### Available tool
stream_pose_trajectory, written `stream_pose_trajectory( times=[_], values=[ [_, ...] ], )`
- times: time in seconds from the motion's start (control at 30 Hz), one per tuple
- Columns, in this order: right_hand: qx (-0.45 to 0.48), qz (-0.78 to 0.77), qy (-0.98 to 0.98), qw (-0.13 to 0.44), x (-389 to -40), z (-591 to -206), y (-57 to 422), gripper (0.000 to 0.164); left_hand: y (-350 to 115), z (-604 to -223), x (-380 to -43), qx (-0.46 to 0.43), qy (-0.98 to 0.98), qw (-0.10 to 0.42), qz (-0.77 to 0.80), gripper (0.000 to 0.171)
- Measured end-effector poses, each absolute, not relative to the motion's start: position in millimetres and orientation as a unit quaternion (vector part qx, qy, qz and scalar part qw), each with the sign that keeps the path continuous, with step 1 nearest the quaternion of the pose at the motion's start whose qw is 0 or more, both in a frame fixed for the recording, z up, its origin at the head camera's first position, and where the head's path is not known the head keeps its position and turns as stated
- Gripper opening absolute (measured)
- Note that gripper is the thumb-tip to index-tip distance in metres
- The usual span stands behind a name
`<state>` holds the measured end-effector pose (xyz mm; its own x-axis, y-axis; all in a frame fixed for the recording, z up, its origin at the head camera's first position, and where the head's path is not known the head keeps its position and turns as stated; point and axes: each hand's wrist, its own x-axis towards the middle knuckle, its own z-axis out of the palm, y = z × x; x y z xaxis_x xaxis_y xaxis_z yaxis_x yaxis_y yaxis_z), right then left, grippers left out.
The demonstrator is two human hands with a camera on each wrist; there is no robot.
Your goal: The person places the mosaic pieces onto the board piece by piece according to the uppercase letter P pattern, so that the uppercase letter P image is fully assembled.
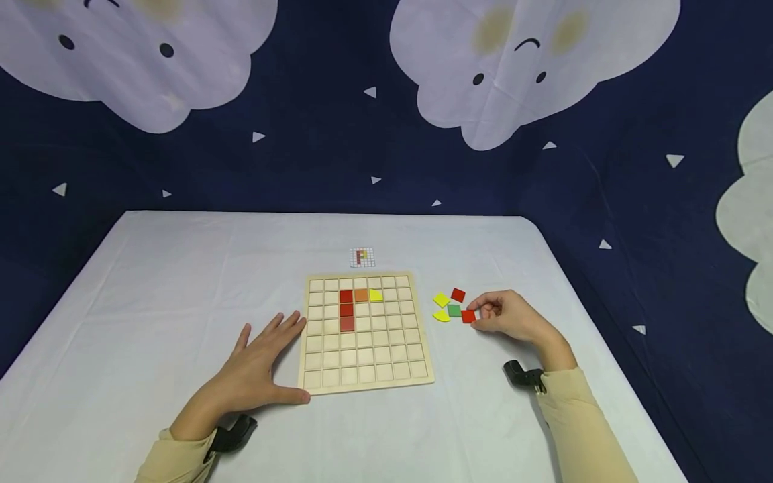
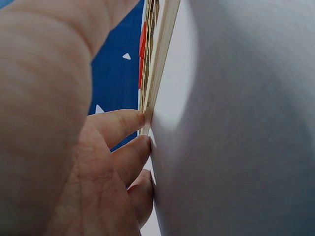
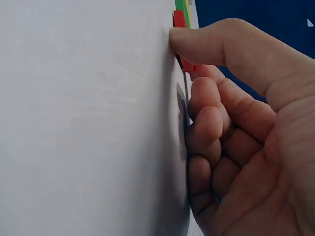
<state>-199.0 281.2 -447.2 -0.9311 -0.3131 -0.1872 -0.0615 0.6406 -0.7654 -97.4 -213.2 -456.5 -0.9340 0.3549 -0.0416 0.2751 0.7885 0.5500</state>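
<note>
My right hand [image 1: 507, 318] has its thumb and index finger at a red square tile [image 1: 468, 316], pinching it at the table surface. In the right wrist view the red tile [image 3: 186, 64] shows between thumb and finger, the other fingers curled. My left hand [image 1: 256, 372] lies with spread, fairly straight fingers along the left edge of a wooden grid board [image 1: 365, 355], its thumb at the lower left corner. The left wrist view shows fingertips touching the board's side [image 2: 165, 44]. On the board are a column of red tiles [image 1: 346, 310], an orange tile [image 1: 361, 295] and a yellow piece [image 1: 376, 295].
Beside the right hand lie another red tile [image 1: 457, 295], a yellow square [image 1: 442, 300], a green tile [image 1: 454, 310] and a yellow rounded piece [image 1: 442, 316]. A small printed pattern card [image 1: 362, 257] lies behind the board. The table [image 1: 181, 282] has a white cloth.
</note>
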Motion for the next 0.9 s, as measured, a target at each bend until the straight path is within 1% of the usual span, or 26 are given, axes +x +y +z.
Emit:
stream_pose_trajectory(
  times=[0.17, 0.4, 0.6, 0.9],
  values=[
    [-0.115, -0.385, 0.907, 0.126, -196, -451, 279, 0.027, -213, -457, -97, 0.171, 0.943, 0.065, 0.279, 0.131],
    [-0.116, -0.373, 0.914, 0.114, -192, -451, 279, 0.027, -212, -457, -96, 0.173, 0.942, 0.065, 0.282, 0.130],
    [-0.129, -0.376, 0.914, 0.079, -191, -450, 276, 0.026, -212, -457, -97, 0.171, 0.941, 0.066, 0.284, 0.130],
    [-0.142, -0.374, 0.915, 0.061, -187, -433, 260, 0.025, -213, -456, -98, 0.176, 0.940, 0.065, 0.285, 0.130]
  ],
)
